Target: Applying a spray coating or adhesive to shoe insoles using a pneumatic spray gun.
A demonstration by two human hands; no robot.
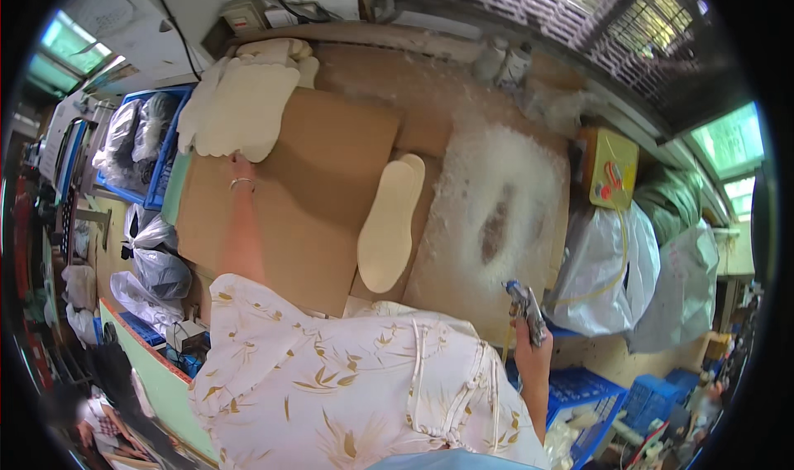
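Note:
A fanned pile of cream insoles (240,110) with rounded ends lies at the far left of the cardboard-covered bench. At its near edge is my left hand (241,170), its fingers closed on the rim of an insole and partly hidden by it. My right hand (532,350) grips a metal spray gun (526,309) by its handle, low at the right, with the nozzle toward the bench. Between the hands, two overlapping cream insoles (387,230) lie lengthwise on the cardboard (306,197). To their right is a board (451,238) caked with whitish residue, with a dark bare patch.
Bottles (514,63) stand at the back under a window grille. A yellow can (613,168) with a hose sits at the right, above grey plastic bags (608,263). Blue crates (583,404) hold goods at lower right; another blue crate (169,139) stands left. A person (103,424) is at lower left.

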